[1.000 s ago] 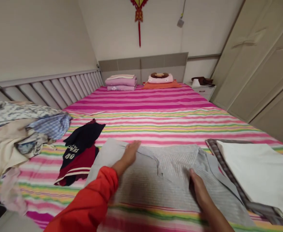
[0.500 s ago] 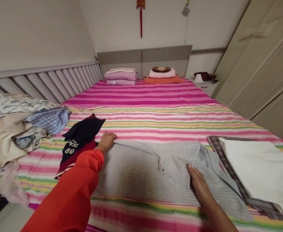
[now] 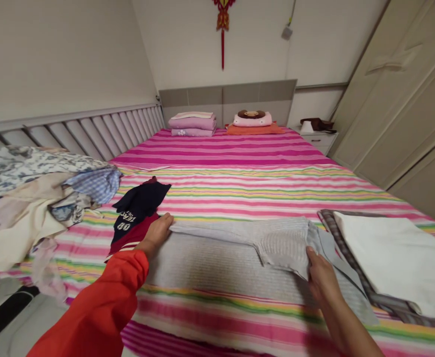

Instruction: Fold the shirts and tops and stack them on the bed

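Holding the lifted edge of the grey ribbed garment (image 3: 221,263) at the lower centre of the frame, the right hand (image 3: 322,273) pinches near its right end and the left hand (image 3: 158,233) grips its upper left corner — even tension and level hands should keep the cloth from creasing. Farther off, the closed wardrobe (image 3: 392,109) at right and the drawer cabinet (image 3: 316,141) at upper right — a brown bag (image 3: 318,124) on top — hide their contents.

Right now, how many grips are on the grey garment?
2: the left grip is at the far-left corner of the grey garment, the right grip on its raised edge farther right. No other hands show.
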A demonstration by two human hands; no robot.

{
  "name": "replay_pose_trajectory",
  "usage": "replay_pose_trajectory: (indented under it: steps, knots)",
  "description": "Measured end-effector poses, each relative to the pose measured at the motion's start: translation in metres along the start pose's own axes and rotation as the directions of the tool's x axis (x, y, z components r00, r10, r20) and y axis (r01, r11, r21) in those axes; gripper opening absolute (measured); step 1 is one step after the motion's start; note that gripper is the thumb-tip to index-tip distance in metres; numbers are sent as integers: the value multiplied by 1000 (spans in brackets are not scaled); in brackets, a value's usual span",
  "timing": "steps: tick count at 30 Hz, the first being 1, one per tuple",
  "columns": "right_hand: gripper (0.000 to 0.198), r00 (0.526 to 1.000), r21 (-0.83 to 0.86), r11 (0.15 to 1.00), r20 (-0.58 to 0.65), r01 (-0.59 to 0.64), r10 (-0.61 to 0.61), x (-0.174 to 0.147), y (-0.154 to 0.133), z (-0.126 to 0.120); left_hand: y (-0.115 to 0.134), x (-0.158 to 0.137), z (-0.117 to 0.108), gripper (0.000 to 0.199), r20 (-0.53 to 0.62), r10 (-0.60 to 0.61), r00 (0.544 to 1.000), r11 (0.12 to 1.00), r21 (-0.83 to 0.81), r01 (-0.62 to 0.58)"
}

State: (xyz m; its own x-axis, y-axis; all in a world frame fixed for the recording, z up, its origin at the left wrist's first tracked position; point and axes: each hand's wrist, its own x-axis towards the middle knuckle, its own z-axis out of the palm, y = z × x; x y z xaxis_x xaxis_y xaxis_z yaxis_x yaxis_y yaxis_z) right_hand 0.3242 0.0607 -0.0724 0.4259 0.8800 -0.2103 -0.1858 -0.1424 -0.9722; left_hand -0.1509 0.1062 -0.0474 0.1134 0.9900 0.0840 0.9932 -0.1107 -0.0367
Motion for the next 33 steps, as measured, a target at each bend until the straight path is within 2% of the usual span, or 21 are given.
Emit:
replay_pose_trajectory:
  steps: [3,5,8,11,14,17,19,20,22,24,26,28,33]
  knots:
    - [22,987,-15,989,-72,-146,145,-4,-2,-9,-5,-7,3,16,-12,-31,999,999,16,31]
    - [23,985,-61,985,-72,-161,156,-5,-2,-15,-5,-11,7,21,-17,-38,999,999,23,39]
    - [31,990,-101,986,-59,-135,129,-1,4,-24,-3,-16,12,30,-28,-47,999,998,28,48]
    - [40,999,-244,970,-33,-11,3,9,15,-35,-2,-20,15,37,-39,-69,997,997,36,71]
    - [46,986,-487,859,38,158,-160,20,26,-48,-3,-22,15,37,-30,-85,996,995,42,86]
    - [49,955,-721,650,59,242,-290,23,30,-56,1,-23,13,39,-40,-111,993,992,55,113]
    - [51,894,-833,466,71,297,-443,16,28,-52,13,-24,12,45,-74,-80,994,997,9,81]
    - [51,836,-856,373,117,359,-536,11,26,-46,21,-24,12,47,-91,-31,995,999,-41,27]
    - [47,677,-804,204,300,558,-672,-2,21,-26,41,-23,14,46,-106,115,988,979,-158,-131]
    - [37,518,-639,88,525,764,-675,-13,18,1,57,-21,17,40,-92,238,967,940,-229,-253]
    - [28,406,-476,46,689,878,-600,-20,19,28,66,-19,21,38,-67,273,960,931,-233,-281]
    - [27,359,-406,28,770,913,-528,-20,24,51,66,-18,24,34,-48,247,968,947,-201,-252]
    - [20,382,-440,-41,818,897,-431,-8,30,77,51,-17,20,18,-23,201,979,970,-136,-202]
